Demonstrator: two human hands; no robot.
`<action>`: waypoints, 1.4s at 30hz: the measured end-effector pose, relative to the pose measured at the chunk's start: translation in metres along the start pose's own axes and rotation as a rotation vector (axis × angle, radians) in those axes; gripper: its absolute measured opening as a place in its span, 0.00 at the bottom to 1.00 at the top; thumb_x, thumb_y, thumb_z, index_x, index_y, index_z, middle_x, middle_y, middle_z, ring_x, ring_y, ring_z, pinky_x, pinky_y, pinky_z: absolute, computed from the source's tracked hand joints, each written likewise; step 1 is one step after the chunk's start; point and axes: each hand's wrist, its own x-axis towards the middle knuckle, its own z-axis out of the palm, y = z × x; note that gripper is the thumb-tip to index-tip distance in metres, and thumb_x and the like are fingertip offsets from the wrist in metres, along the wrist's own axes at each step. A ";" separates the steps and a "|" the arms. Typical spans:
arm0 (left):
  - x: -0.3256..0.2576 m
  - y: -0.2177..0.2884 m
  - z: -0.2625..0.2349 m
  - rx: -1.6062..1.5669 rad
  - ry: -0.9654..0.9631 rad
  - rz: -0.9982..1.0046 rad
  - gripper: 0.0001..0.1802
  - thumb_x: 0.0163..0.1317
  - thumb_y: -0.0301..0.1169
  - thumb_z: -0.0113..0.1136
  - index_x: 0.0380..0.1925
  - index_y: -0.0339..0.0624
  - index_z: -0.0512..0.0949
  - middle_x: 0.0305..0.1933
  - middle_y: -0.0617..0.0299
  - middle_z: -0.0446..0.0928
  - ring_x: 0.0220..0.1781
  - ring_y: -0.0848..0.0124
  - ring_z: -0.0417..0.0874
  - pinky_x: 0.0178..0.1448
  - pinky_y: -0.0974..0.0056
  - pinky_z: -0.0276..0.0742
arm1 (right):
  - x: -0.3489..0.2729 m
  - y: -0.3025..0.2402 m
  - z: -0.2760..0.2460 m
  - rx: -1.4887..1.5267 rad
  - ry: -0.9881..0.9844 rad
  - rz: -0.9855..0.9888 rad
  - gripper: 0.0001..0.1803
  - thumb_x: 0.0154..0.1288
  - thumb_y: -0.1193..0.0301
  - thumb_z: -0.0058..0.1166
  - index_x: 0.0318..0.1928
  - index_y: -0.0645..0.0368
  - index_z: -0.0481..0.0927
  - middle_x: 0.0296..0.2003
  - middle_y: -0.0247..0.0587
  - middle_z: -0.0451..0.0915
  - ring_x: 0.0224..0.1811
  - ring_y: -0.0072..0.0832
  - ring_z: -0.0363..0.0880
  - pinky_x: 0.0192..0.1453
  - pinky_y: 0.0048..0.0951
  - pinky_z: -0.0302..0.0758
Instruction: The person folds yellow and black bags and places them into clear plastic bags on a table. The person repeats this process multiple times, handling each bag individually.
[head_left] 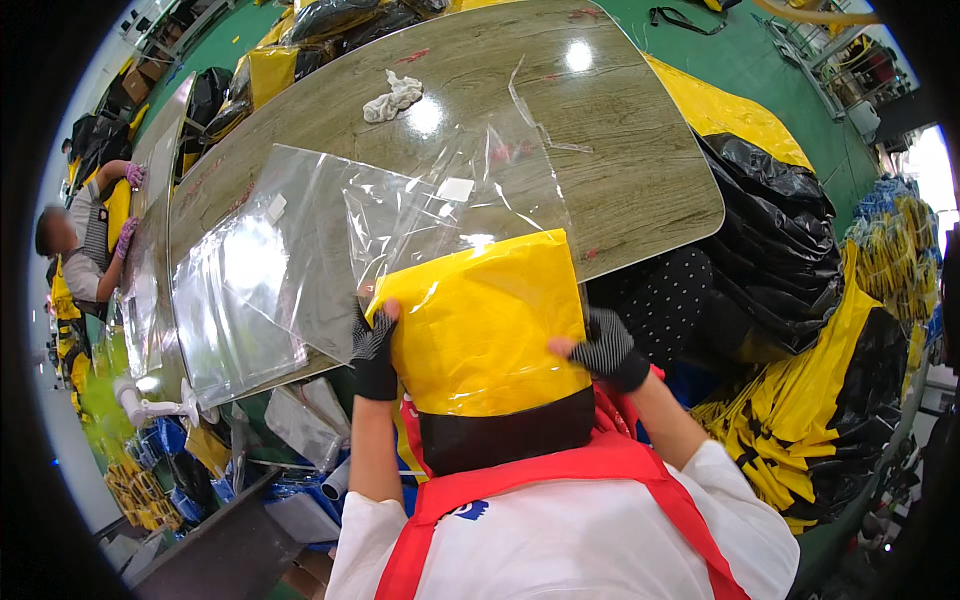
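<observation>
A folded yellow-and-black sheet (480,325) stands in front of my chest, yellow on most of its face with a black band at the bottom. Clear plastic of a bag (470,200) shines over it and stretches beyond its top edge onto the table. At the left edge, my left hand (376,345) in a striped fingerless glove is closed, thumb on the front and fingers mostly hidden behind. My right hand (607,350), gloved alike, grips the opposite edge with its thumb in front. How far the sheet sits inside the bag is hard to tell.
Clear flat bags (250,270) lie on the wood-patterned table (640,140), near a crumpled white cloth (393,97). Yellow and black sheeting (790,240) is heaped at right. Another person (90,230) works at a table on the far left.
</observation>
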 end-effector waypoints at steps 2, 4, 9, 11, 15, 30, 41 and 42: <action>-0.027 -0.001 -0.018 0.020 -0.365 -0.262 0.35 0.55 0.46 0.63 0.57 0.36 0.66 0.56 0.53 0.71 0.59 0.63 0.71 0.61 0.61 0.66 | -0.035 0.017 0.003 0.100 -0.084 0.060 0.35 0.51 0.64 0.66 0.57 0.64 0.67 0.51 0.45 0.75 0.54 0.28 0.72 0.58 0.30 0.68; -0.069 -0.034 -0.022 0.213 -0.390 -0.147 0.35 0.52 0.47 0.65 0.56 0.37 0.68 0.54 0.57 0.73 0.57 0.65 0.73 0.60 0.62 0.67 | -0.067 0.047 0.008 0.147 -0.077 -0.017 0.49 0.47 0.62 0.69 0.65 0.63 0.55 0.61 0.48 0.63 0.65 0.33 0.59 0.67 0.33 0.57; -0.087 -0.045 -0.034 0.013 -0.717 -0.242 0.41 0.47 0.47 0.71 0.57 0.38 0.67 0.56 0.60 0.72 0.58 0.64 0.71 0.61 0.62 0.65 | -0.055 0.012 -0.035 -0.026 -0.328 -0.141 0.54 0.40 0.60 0.73 0.66 0.62 0.55 0.64 0.46 0.60 0.67 0.34 0.56 0.70 0.34 0.52; -0.078 -0.023 -0.034 0.168 -0.762 -0.297 0.43 0.45 0.47 0.72 0.58 0.38 0.66 0.56 0.60 0.72 0.58 0.64 0.71 0.61 0.62 0.64 | -0.011 0.017 -0.051 0.202 0.030 -0.101 0.36 0.54 0.63 0.63 0.59 0.67 0.64 0.53 0.44 0.73 0.55 0.31 0.73 0.58 0.28 0.70; -0.036 -0.021 -0.056 -0.073 -0.580 -0.310 0.35 0.51 0.43 0.69 0.56 0.38 0.68 0.55 0.56 0.73 0.56 0.67 0.73 0.58 0.64 0.68 | -0.022 -0.002 -0.009 -0.090 -0.012 0.000 0.35 0.53 0.60 0.64 0.57 0.64 0.69 0.50 0.43 0.76 0.50 0.31 0.76 0.55 0.30 0.72; -0.014 0.006 -0.004 -0.074 -0.186 -0.201 0.23 0.59 0.40 0.61 0.48 0.36 0.74 0.43 0.60 0.79 0.41 0.73 0.78 0.49 0.68 0.73 | -0.019 0.035 -0.016 0.035 -0.102 0.047 0.26 0.57 0.57 0.59 0.49 0.63 0.77 0.38 0.36 0.80 0.36 0.23 0.77 0.45 0.26 0.74; -0.016 0.011 -0.006 -0.489 -0.310 -0.269 0.36 0.61 0.54 0.51 0.59 0.36 0.64 0.57 0.56 0.71 0.57 0.66 0.72 0.61 0.62 0.68 | -0.005 0.018 -0.033 0.090 -0.107 0.051 0.20 0.55 0.64 0.62 0.44 0.65 0.79 0.36 0.36 0.81 0.38 0.19 0.76 0.46 0.21 0.72; 0.007 0.011 0.001 -0.342 -0.409 -0.238 0.33 0.61 0.51 0.54 0.56 0.35 0.68 0.53 0.56 0.74 0.52 0.66 0.76 0.56 0.63 0.72 | 0.003 0.007 -0.040 0.002 -0.244 0.073 0.21 0.54 0.63 0.64 0.44 0.65 0.79 0.37 0.36 0.81 0.40 0.20 0.76 0.46 0.21 0.72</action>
